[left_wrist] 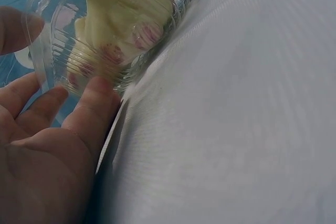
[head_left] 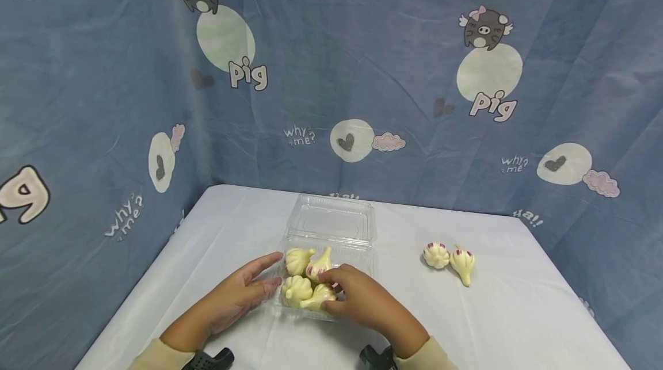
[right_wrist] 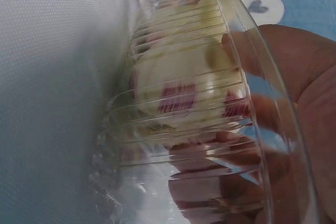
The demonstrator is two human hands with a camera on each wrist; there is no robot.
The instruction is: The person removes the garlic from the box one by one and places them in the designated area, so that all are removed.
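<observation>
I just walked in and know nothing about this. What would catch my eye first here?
Probably the four pale garlic bulbs in the open clear plastic box on the white table, with the left hand at its left side and the right hand at the front-right bulb. Two more bulbs lie side by side off to the right. Behind hangs a blue cloth printed with cartoon pigs.

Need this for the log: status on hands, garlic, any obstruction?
Left hand touching clear plastic hinged box. Right hand holding cream, purple-marked garlic bulb inside. Two similar bulbs outside. Clear lid open, nothing visibly blocking.
</observation>
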